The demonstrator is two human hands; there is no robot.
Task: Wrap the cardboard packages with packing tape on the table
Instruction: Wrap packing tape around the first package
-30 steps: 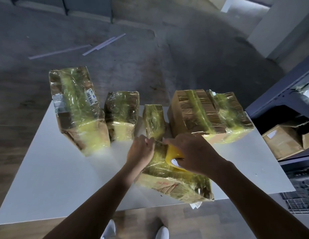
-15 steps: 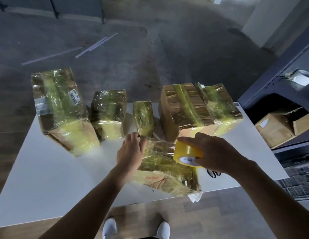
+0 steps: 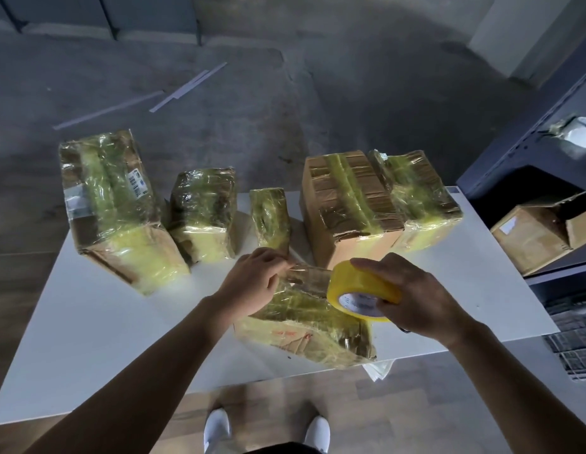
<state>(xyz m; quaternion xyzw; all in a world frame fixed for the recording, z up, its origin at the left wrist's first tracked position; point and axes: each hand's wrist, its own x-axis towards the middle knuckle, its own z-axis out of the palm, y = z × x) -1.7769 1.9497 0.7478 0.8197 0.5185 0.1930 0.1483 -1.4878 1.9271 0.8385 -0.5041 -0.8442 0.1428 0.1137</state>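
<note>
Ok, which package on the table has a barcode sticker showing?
The big package at the far left of the row; a white barcode sticker sits on its top. None of the others shows one.

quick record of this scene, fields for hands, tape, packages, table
left hand: pinches tape end
right hand: grips tape roll
tape: strip stretched between the hands, above the near package
near package: lies flat at the table's front edge
back row: five taped packages
table: white, holds all six
</note>
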